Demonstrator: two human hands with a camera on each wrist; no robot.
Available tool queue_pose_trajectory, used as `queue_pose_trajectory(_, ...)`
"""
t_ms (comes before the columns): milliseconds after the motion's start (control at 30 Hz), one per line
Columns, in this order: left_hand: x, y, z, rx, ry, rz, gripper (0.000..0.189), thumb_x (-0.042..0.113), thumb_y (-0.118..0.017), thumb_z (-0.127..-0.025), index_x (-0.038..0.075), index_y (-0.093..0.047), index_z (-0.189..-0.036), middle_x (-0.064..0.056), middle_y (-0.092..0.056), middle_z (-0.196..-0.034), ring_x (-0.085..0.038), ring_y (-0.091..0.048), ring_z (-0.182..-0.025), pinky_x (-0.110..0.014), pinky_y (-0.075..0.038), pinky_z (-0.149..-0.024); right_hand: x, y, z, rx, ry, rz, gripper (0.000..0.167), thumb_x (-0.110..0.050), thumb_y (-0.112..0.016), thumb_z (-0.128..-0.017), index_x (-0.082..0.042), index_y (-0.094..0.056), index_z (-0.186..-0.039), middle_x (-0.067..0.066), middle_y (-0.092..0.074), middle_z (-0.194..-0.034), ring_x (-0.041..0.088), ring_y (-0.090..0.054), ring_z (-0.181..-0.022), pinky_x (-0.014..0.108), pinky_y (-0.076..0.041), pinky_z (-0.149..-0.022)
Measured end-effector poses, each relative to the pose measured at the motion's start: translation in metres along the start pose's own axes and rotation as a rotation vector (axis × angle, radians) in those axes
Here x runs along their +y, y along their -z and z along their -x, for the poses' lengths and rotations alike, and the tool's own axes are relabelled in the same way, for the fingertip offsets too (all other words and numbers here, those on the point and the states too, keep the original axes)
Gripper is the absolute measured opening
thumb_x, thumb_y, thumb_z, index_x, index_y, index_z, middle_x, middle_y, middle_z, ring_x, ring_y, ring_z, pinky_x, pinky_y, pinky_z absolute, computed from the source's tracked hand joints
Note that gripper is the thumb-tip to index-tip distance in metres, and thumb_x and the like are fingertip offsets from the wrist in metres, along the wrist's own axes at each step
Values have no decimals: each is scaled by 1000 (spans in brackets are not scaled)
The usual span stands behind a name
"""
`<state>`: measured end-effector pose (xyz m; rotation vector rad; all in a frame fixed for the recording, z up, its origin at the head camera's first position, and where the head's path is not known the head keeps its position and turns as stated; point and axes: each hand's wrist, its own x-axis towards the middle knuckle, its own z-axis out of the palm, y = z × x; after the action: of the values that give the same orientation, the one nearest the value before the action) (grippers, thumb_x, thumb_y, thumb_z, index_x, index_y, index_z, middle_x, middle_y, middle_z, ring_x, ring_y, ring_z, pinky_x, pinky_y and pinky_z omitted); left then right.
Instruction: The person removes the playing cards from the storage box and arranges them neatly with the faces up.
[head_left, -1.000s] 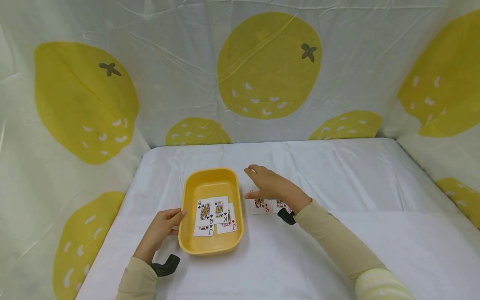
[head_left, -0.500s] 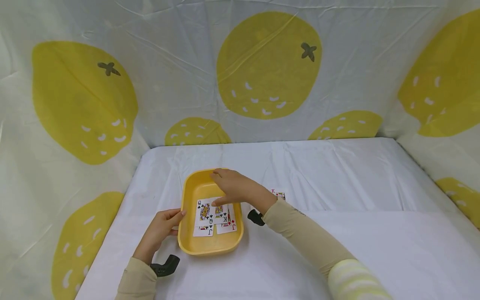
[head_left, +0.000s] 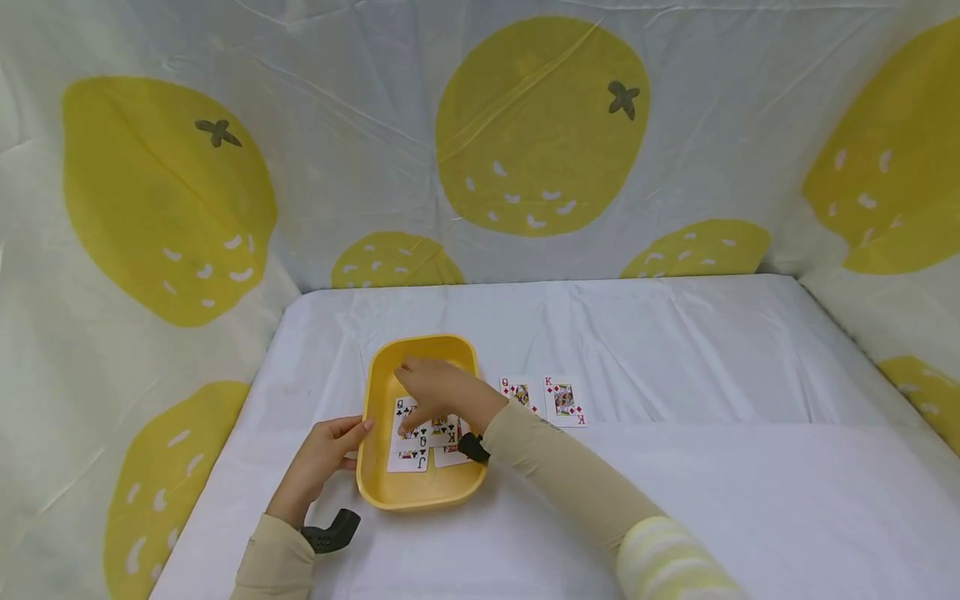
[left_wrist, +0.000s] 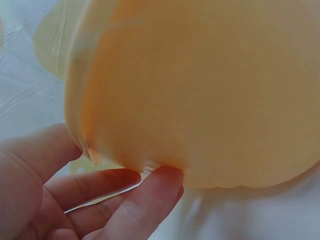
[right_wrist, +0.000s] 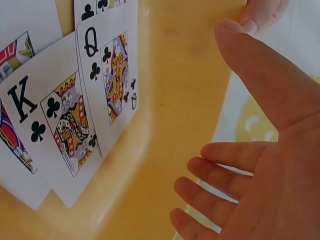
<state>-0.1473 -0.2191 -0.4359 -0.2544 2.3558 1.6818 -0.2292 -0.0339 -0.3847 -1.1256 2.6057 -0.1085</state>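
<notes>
A yellow plastic tray [head_left: 420, 503] stands on the white-covered table, with several face-up playing cards overlapping inside it. My left hand [head_left: 325, 450] grips its left wall; in the left wrist view, thumb and fingers pinch the tray's edge [left_wrist: 200, 100]. My right hand [head_left: 444, 392] is over the tray's inside, fingers extended and thumb spread, holding nothing. From the right wrist, the queen of clubs [right_wrist: 114, 80] and king of clubs [right_wrist: 65, 125] show beside that hand. A jack of clubs [head_left: 407, 463] peeks out below them. The right wrist partly covers the cards in the head view.
Right of the tray, a queen of diamonds [head_left: 519, 392] and a king of diamonds [head_left: 565, 402] lie face up on the table. The right forearm [head_left: 570, 475] passes in front of them. A lemon-print cloth [head_left: 540, 125] hangs behind and at the sides.
My right hand has moved left, from above the two diamond cards to over the tray, uncovering most of those cards. The left hand has stayed on the tray's wall.
</notes>
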Motion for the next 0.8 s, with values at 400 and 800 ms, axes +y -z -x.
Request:
queue_pose_trajectory(400, 1, 0, 2, -20, -18, 20, 46, 26, -57, -89, -9, -53, -119, -20, -57, -113, -23, -58, -91, -34, -54, -64, -11, -26, -14, -84, -61, 66, 88, -61, -68, -65, -9, -42, -131, 3, -43, -125, 18, -46, -104, 32, -37, -93)
queue_pose_trajectory(800, 1, 0, 2, -6, -21, 11, 49, 29, -58, -88, -8, -54, -119, -19, -57, -113, -22, -58, -90, -33, -54, -64, -16, -38, -10, -58, -108, 47, 71, -52, -76, -61, -11, -55, -114, 1, -43, -104, 14, -43, -87, 29, -41, -82)
